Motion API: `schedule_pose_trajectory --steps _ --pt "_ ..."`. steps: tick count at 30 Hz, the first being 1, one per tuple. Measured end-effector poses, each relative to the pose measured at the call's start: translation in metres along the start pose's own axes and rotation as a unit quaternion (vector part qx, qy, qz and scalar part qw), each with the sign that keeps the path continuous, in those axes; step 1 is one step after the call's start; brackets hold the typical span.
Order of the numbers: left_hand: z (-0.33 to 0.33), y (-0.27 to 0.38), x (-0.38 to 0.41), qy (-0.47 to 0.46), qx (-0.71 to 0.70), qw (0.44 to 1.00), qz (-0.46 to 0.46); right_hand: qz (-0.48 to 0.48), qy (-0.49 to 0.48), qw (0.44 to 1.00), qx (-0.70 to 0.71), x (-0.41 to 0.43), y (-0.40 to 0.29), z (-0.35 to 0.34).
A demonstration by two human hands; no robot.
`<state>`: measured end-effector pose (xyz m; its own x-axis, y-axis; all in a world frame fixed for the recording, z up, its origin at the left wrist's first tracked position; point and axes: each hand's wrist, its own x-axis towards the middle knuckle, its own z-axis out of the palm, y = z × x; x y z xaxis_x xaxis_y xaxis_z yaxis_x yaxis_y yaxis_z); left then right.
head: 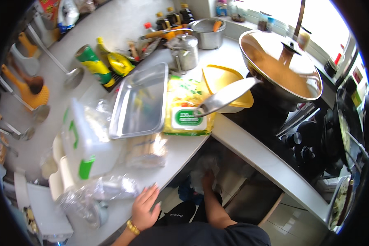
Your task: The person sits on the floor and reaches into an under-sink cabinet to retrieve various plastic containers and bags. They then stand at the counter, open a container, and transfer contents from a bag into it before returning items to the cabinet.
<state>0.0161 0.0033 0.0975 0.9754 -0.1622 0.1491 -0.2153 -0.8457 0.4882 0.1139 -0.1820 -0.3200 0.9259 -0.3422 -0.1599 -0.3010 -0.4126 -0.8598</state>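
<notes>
Flat by the edge of the white counter (pixel 184 150) lies my left hand (pixel 146 206), thumb apart and nothing in it. A gold bracelet circles that wrist. Crumpled clear plastic wrap (pixel 117 186) is just beyond its fingertips, with a roll (pixel 98 213) partly under the wrap. My right hand (pixel 208 178) reaches down below the counter, against a translucent plastic bag (pixel 204 167). Dimness and blur hide its fingers, so whether they grip the bag is unclear. A pack of wipes (pixel 189 118) and a steel tray (pixel 138 104) sit above on the counter.
A lidded wok (pixel 279 67) stands on the black stove (pixel 258 132) at right. Its metal handle (pixel 227 95) juts over a yellow-rimmed container (pixel 224 77). A clear plastic box (pixel 92 144) is at left. Ladles (pixel 73 78) hang along the wall. Below is a dark panel (pixel 252 200).
</notes>
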Motion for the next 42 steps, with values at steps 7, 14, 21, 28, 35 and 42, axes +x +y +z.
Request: schedule_pose_trajectory --steps 7,14,21,28,35,42 --pt "-0.020 0.007 -0.005 -0.080 0.003 0.997 0.010 -0.028 0.037 0.998 -0.047 -0.111 -0.013 -0.035" --pt "-0.032 0.009 -0.009 -0.151 -0.009 0.989 0.003 0.139 0.007 0.983 0.123 -0.166 -0.124 -0.130" --pt "-0.080 0.017 -0.070 -0.279 -0.235 0.931 0.015 0.139 -0.077 0.956 0.245 -0.218 -0.336 -0.263" --pt "-0.178 0.037 -0.124 -0.264 -0.356 0.895 -0.058 -0.004 -0.199 0.938 0.284 -0.276 -0.540 -0.330" --pt "-0.243 0.062 -0.173 -0.088 -0.465 0.860 -0.191 0.045 -0.497 0.833 0.239 -0.310 -0.648 -0.318" --pt "-0.217 0.050 -0.277 0.285 -0.472 0.774 -0.313 -0.006 -0.726 0.662 0.186 -0.389 -0.660 -0.204"
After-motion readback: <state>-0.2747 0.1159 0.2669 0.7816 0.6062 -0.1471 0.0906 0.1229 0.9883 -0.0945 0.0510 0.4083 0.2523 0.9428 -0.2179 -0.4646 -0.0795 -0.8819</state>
